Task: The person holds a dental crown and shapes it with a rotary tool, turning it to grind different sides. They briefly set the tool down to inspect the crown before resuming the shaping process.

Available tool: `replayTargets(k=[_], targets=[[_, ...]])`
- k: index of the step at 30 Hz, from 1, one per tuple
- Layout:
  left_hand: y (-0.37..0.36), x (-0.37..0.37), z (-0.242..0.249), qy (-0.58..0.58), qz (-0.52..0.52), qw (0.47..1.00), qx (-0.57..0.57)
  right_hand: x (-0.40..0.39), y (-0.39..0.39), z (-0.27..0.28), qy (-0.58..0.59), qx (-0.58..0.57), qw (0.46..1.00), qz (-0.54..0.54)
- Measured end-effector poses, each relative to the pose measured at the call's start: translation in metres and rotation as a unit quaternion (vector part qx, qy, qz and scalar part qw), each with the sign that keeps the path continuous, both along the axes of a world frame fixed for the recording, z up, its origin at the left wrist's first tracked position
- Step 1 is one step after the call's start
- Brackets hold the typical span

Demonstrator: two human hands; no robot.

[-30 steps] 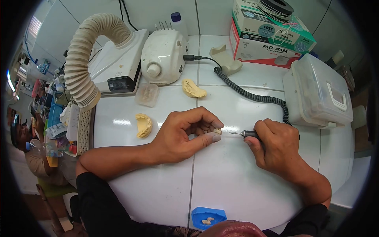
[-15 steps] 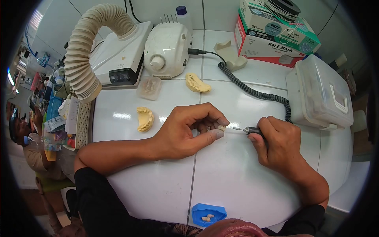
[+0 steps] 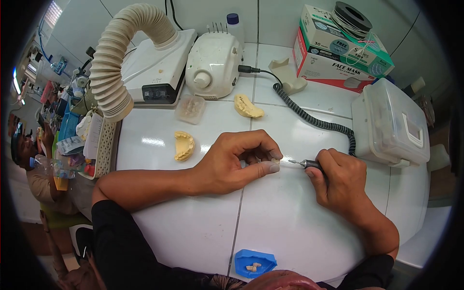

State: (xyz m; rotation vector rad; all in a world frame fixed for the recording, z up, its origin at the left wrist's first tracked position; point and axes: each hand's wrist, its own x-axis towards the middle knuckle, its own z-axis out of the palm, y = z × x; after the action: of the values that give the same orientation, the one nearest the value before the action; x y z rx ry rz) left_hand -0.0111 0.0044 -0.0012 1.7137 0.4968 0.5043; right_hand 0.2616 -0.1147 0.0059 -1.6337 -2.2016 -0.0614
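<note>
My left hand [image 3: 234, 164] pinches a small tooth-coloured dental piece [image 3: 275, 161] between thumb and fingertips; much of it is hidden by them. Wrapped in my right hand [image 3: 344, 182] is a dark rotary handpiece [image 3: 313, 165], its thin bur pointing left, a short gap away from the piece. Beyond my left hand lie two yellow plaster dental casts, one curved cast [image 3: 184, 146] at the left and another cast [image 3: 248, 106] with writing on it farther back. Close to my body sits a blue tray [image 3: 240, 267] with a few tooth-coloured pieces [image 3: 253, 267] in it.
A white control unit [image 3: 212, 67] feeds a coiled cord [image 3: 314, 124] running towards my right hand. A ribbed suction hose [image 3: 111, 72] arches at the left. Mask boxes [image 3: 333, 65] and a lidded case [image 3: 394, 123] stand right. Another person [image 3: 41, 186] sits far left.
My view has shifted slightly, so the table items appear a little farther right and lower. Both hands keep nearly the same pose and grip, with the bur still apart from the piece.
</note>
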Motion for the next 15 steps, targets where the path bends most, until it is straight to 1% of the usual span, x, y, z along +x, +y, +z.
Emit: replayTargets(k=[12, 15], targets=[[0.0013, -0.0008, -0.0027, 0.018, -0.003, 1.000, 0.006, -0.0001, -0.0001, 0.0018, 0.000, 0.002, 1.000, 0.006], [-0.0017, 0.0006, -0.0046, 0.002, 0.010, 1.000, -0.016, -0.0009, -0.0004, 0.0000, 0.005, 0.008, 1.000, 0.003]])
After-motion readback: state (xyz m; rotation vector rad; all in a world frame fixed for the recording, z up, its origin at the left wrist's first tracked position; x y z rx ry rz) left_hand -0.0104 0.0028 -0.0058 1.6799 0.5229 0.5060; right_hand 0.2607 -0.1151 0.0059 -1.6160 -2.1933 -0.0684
